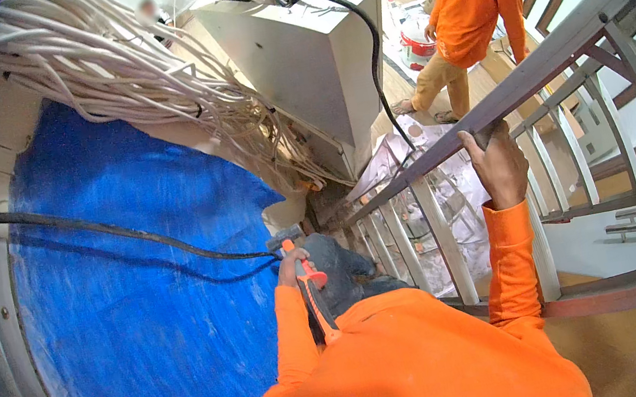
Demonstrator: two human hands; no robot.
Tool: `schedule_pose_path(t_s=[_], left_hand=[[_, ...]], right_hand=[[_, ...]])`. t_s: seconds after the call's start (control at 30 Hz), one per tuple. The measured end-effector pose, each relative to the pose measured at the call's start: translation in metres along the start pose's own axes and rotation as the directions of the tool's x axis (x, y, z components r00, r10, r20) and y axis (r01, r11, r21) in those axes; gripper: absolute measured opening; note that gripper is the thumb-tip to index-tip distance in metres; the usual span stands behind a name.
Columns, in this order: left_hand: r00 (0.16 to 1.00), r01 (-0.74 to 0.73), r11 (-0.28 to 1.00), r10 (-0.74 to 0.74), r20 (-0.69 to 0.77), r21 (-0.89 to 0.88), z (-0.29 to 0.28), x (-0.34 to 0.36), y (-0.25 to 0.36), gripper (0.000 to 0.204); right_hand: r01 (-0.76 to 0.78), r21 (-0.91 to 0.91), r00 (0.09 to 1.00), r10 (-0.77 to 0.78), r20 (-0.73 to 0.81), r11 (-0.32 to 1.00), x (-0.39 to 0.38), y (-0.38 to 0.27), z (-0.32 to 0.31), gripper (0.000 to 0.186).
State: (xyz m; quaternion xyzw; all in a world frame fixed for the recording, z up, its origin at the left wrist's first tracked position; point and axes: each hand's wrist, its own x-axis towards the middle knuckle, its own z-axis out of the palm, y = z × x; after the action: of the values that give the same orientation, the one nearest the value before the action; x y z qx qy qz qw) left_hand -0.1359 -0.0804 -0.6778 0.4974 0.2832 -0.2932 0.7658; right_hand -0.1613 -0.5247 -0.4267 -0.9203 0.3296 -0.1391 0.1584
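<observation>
My left hand (292, 268) is closed around a hammer with a blocky grey head (284, 239). An orange-and-black handle (322, 314) slants down toward my body below the fist. Beside the fist is a red flared piece (317, 278); whether it belongs to the hammer or to a second tool, I cannot tell. My right hand (498, 162) is wrapped over the upper rail of a metal ladder (445, 241), at my right. Under my left hand, dark trousers (341, 265) show against the ladder's rungs.
Blue-painted surface (143, 251) fills the left, crossed by a black cable (115, 232). Thick white cable bundles (104, 58) hang at upper left beside a large pale box (288, 62). Below, a person in orange (478, 3) stands near a red-and-white bucket (416, 41).
</observation>
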Motion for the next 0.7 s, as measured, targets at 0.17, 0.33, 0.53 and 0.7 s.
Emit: schedule_pose_path(t_s=[0.17, 0.33, 0.53, 0.7], left_hand=[[0.998, 0.003, 1.0, -0.005, 0.064, 0.031, -0.003, 0.018, 0.002, 0.01], [0.98, 0.172, 0.985, -0.173, 0.1, 0.017, -0.01, 0.047, -0.008, 0.011], [0.948, 0.244, 0.97, -0.24, 0.207, 0.007, -0.011, 0.082, -0.007, 0.015], [0.91, 0.374, 0.92, -0.389, 0.146, 0.116, 0.001, 0.101, 0.025, 0.016]], right_hand=[[-0.005, -0.018, 1.0, 0.005, 0.003, 1.0, -0.001, -0.009, -0.002, 0.058], [0.019, -0.027, 0.999, -0.02, -0.033, 0.999, 0.001, -0.009, 0.007, 0.058], [-0.066, -0.066, 0.998, 0.066, 0.002, 0.996, 0.006, -0.018, 0.009, 0.058], [-0.074, -0.058, 0.996, 0.072, -0.043, 0.996, 0.007, -0.028, 0.009, 0.058]])
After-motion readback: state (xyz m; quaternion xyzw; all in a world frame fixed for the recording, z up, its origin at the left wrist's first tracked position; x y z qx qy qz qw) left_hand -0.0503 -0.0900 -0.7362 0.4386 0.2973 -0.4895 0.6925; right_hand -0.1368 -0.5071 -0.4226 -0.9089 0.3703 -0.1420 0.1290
